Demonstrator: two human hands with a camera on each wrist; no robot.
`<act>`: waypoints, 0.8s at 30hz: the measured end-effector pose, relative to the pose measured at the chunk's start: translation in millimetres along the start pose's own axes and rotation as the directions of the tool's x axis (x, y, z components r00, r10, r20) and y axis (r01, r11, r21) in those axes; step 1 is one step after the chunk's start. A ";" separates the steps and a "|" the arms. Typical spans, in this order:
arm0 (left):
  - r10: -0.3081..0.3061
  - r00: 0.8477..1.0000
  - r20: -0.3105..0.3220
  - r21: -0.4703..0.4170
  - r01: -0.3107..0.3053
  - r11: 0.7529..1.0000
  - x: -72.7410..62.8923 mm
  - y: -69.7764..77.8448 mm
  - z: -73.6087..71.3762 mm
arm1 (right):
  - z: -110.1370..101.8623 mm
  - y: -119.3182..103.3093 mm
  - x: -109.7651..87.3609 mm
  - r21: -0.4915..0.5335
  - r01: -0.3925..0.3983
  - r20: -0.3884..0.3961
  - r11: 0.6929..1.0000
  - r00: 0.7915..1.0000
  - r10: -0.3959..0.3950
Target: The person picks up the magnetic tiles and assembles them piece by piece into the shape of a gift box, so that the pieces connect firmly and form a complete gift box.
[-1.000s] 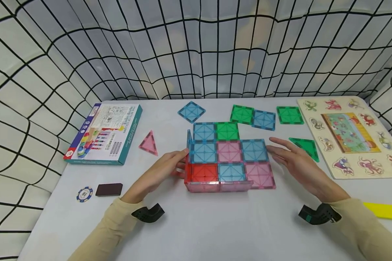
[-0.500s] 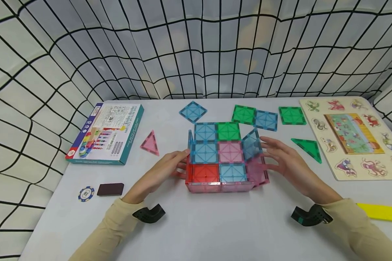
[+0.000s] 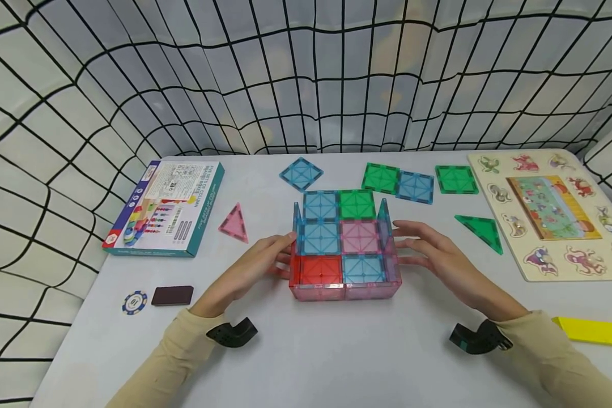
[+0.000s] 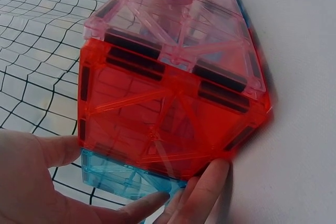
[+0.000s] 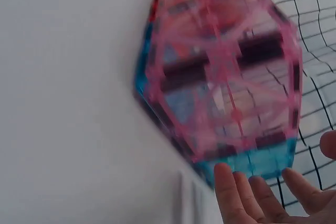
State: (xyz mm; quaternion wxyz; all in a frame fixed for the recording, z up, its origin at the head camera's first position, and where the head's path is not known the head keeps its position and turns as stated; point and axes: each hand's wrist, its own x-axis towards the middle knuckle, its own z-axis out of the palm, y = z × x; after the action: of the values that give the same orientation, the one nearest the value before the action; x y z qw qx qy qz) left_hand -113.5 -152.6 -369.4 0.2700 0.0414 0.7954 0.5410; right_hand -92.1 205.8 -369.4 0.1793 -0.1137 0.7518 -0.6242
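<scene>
Honestly, the biggest thing here is the black net (image 3: 342, 75), hanging around the white table (image 3: 336, 351). Next down, a cream puzzle board (image 3: 556, 248) sits far right and a flat toy box (image 3: 165, 209) far left, which handily leaves working room in the middle. That's where the tile build (image 3: 359, 237) is, between the two hands: six tiles flat as a floor, walls up at front, left and right.

The right hand (image 3: 433, 249) has its fingers spread fairly straight up against the right wall (image 3: 386, 229), presumably so it doesn't flop outward. The left hand (image 3: 255, 260) has its thumb at the top edge of the left wall (image 4: 163, 108), fingers lower on the outer face, likely bracing it; can't tell if that grip is really pinching.

Smaller stuff: a yellow block (image 3: 594, 331) by the right sleeve (image 3: 556, 357), then spare tiles like the green triangle (image 3: 481, 233) and pink triangle (image 3: 234, 224), probably left within easy reach. Tiniest: a dark block (image 3: 172, 295) and poker chip (image 3: 134, 302), side by side.
</scene>
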 end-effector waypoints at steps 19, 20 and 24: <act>0.095 0.974 -0.206 -0.130 -0.123 0.984 51.0 15.3 -13.2 | -34.4 3.0 94.6 -0.060 -0.091 0.042 0.994 0.995 0.093; 0.099 0.971 -0.216 -0.142 -0.131 0.981 55.4 16.8 -13.2 | -32.2 3.0 95.7 -0.038 -0.092 0.048 0.995 0.994 0.094; 0.099 0.969 -0.226 -0.162 -0.137 0.977 68.3 21.6 -9.0 | -28.9 2.7 94.2 0.086 -0.121 0.049 0.989 0.992 0.117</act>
State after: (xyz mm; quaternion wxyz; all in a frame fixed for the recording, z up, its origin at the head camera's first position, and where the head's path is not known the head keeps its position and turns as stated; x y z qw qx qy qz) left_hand -180.7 -126.8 -374.2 0.1515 0.0054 0.7650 0.6259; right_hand -189.6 195.1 -379.6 0.2376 -0.0743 0.7248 -0.6425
